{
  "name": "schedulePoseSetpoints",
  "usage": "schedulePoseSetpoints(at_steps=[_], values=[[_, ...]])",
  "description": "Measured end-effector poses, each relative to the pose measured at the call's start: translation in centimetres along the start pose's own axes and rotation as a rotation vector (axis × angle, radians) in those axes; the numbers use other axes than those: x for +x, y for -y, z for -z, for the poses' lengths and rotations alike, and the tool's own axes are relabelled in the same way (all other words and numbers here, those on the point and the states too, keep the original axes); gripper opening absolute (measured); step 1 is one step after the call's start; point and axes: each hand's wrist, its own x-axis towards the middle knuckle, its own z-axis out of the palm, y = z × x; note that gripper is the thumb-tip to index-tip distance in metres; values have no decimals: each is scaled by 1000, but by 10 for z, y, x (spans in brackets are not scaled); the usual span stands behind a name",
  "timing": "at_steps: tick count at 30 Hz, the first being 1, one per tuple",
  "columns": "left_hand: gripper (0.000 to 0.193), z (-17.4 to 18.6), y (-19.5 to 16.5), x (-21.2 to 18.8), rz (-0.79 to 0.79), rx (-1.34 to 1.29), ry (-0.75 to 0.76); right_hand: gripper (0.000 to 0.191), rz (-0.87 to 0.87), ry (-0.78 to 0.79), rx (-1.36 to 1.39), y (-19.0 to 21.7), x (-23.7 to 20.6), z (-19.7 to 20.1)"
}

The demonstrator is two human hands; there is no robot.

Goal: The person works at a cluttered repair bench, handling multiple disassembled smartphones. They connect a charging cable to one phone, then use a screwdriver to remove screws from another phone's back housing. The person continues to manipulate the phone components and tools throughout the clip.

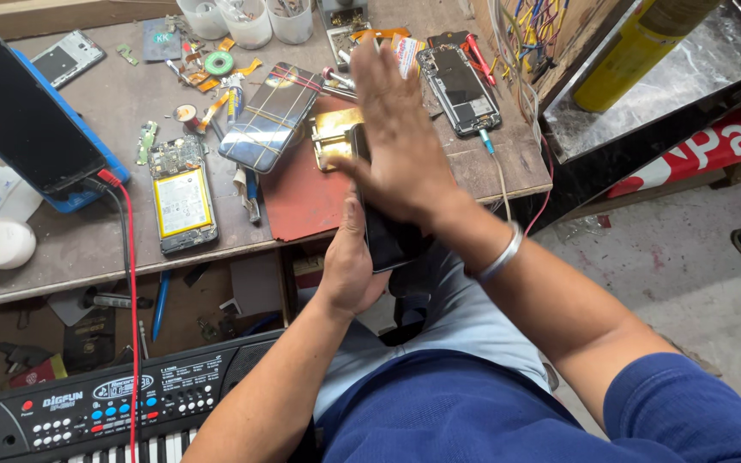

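Left hand (349, 270) grips a dark flat glossy phone (385, 242) from below; flat, open-fingered right hand (400, 141) presses on top, hiding most of it

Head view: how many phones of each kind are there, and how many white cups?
Opened phones: 2
Phone bound with rubber bands: 1
Held black phone: 1
Black phone on blue stand: 1
Silver phone frame: 1
White cups: 3
Total: 9

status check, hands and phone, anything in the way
Left hand grips dark phone from below. Right hand flat, pressing its face. Held over table edge; opened phone to the side, not in the way.
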Motion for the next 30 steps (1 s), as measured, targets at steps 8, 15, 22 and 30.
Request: schedulePoseSetpoints(at_steps=[8,15,22,30], values=[[50,15,6,1,-48,-34,-145,110,62,-62,-6,1,-13,-3],[65,25,-6,-5,-79,-121,151,118,314,107,203,71,-94,2],[64,16,7,0,28,12,26,117,212,-3,30,39,-30,14],[69,2,4,-3,-59,215,63,113,2,-102,-167,-15,33,35]])
